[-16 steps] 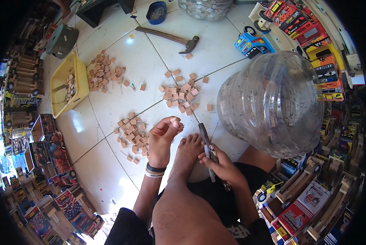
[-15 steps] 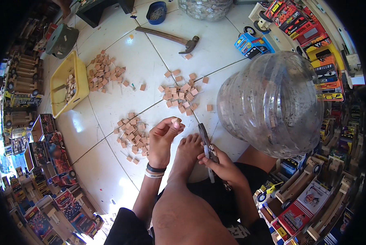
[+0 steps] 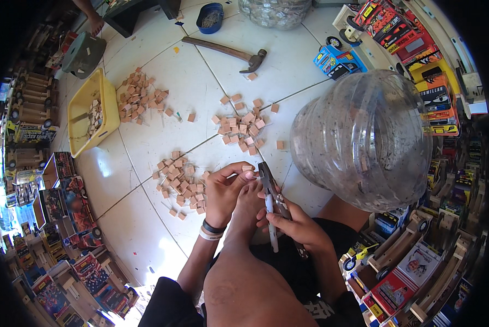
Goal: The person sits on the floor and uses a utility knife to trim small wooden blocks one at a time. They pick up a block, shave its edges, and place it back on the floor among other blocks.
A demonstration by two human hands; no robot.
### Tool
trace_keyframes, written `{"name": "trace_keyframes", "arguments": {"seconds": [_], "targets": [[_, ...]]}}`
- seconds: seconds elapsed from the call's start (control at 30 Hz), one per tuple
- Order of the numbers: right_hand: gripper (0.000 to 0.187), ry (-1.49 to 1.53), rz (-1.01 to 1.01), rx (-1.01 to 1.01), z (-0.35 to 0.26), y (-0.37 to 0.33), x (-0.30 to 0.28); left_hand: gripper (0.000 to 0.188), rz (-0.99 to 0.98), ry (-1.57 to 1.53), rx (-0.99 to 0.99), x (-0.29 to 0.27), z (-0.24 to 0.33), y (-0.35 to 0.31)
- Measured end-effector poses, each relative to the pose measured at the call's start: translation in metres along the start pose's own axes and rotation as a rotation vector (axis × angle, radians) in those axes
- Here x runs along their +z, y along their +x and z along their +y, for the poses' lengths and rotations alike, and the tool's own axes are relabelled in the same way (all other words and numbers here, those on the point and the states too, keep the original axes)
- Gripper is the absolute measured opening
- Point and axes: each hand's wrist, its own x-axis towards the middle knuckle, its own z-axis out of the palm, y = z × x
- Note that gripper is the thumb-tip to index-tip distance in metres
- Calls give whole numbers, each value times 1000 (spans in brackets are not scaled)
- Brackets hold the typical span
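Note:
Between the thumb and fingers of my left hand [image 3: 222, 191] is a small wooden block [image 3: 247, 168]. My right hand [image 3: 299, 224] is closed around the handles of worn pliers [image 3: 270, 199]. The jaws of the pliers are right beside the block; whether they touch it or grip a thin pin, I cannot tell. Both hands are over my bare foot [image 3: 246, 204]. Close by on the left lies a pile of wooden blocks [image 3: 180, 180] with thin nail-like pins among them. Another block pile [image 3: 243, 128] lies just beyond my hands.
A large clear plastic container [image 3: 359, 141] lies at the right. Farther off are a hammer [image 3: 225, 50], a blue tub of nails [image 3: 209, 19], a yellow basket [image 3: 116, 111] and a third block pile [image 3: 138, 98]. Toy trucks [image 3: 340, 60] line both sides. Another person's foot [image 3: 96, 24] shows top left.
My left hand has lowered slightly and shifted right with the block. The pliers have moved left, bringing their jaws up to it. The other person's foot has come into view.

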Motion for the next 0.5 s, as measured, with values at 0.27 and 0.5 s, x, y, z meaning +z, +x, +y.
{"name": "trace_keyframes", "arguments": {"seconds": [0.27, 0.5], "targets": [[53, 7, 26, 18, 4, 1, -1, 17, -4, 24, 61, 0, -4, 1], [39, 2, 28, 19, 6, 4, 0, 15, -7, 7, 58, -1, -4, 0]]}}
